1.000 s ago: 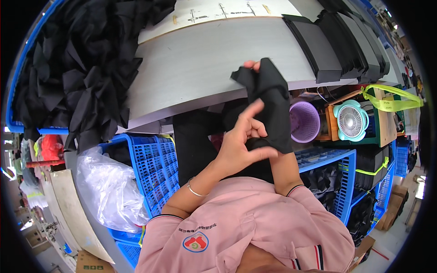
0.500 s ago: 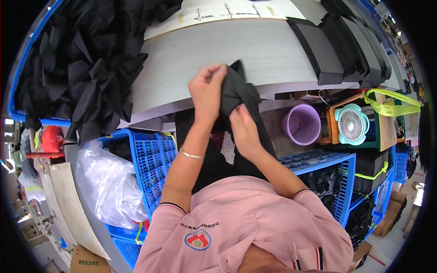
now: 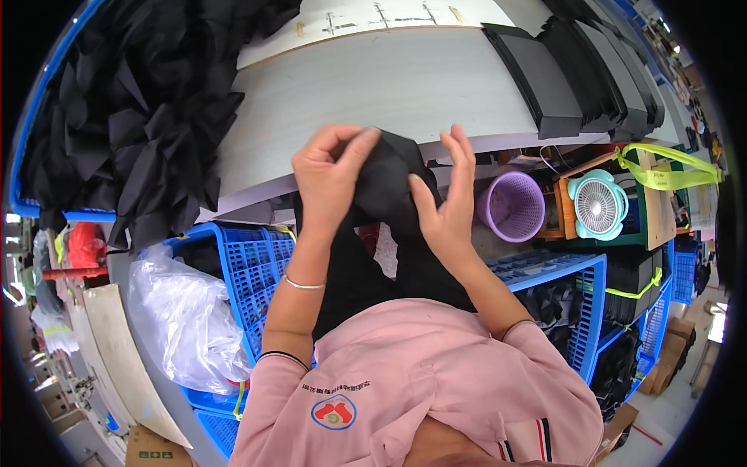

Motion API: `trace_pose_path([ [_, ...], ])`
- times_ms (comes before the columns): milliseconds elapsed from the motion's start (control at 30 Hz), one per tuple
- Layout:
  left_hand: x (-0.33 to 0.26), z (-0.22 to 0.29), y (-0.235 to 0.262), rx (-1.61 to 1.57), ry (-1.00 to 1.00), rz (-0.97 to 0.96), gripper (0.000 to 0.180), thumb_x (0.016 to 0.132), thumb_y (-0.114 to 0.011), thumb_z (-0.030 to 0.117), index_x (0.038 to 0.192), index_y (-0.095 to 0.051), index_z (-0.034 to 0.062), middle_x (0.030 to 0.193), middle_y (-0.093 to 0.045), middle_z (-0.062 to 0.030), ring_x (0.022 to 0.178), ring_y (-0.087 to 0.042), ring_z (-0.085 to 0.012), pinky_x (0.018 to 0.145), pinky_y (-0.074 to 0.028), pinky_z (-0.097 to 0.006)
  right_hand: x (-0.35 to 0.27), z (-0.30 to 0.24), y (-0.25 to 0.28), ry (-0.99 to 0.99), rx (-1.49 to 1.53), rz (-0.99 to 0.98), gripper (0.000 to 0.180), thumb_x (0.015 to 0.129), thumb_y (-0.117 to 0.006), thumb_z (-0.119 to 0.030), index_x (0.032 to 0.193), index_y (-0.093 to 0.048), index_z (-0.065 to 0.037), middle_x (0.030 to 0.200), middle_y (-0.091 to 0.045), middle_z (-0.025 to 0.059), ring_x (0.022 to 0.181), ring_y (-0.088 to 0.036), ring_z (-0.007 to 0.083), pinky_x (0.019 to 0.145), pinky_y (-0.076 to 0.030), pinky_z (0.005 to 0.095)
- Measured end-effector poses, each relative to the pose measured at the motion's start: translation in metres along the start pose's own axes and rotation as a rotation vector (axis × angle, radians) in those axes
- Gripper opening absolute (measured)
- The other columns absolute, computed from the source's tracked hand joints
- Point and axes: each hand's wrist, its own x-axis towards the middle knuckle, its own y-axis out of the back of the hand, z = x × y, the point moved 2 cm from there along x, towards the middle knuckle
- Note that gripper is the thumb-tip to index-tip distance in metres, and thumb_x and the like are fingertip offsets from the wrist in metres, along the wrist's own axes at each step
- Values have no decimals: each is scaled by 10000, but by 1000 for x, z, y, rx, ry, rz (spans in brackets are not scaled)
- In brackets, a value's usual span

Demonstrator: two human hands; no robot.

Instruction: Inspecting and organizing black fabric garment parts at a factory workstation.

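Purple basket [image 3: 511, 206] beside teal fan [image 3: 597, 205]; blue crates [image 3: 249, 261] below.

One head-worn fisheye looks steeply down, close over the worktable [image 3: 373, 93].

Black fabric piece [image 3: 385, 183], bunched, at table edge
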Motion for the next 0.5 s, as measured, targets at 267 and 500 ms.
trace_pose_path([
  [267,-11,-9,14,-81,140,-165,180,964,-678,137,874,-735,-8,836,-701,-18,751,-620,-69,707,-508,-221,24,4,-1,-655,777,-205,214,1020,-592,-178,932,-664,3,784,-656,5,712,-580,91,668,-472,262],
  [500,-55,-47,-4,-692,794,-577,224,998,-626,164,1144,-677,2,1089,-717,-48,945,-682,-120,823,-553,-261,28,32,-16,-582,641,-374,216,1006,-622,-187,895,-677,-10,833,-621,-54,790,-543,13,692,-435,189],
])
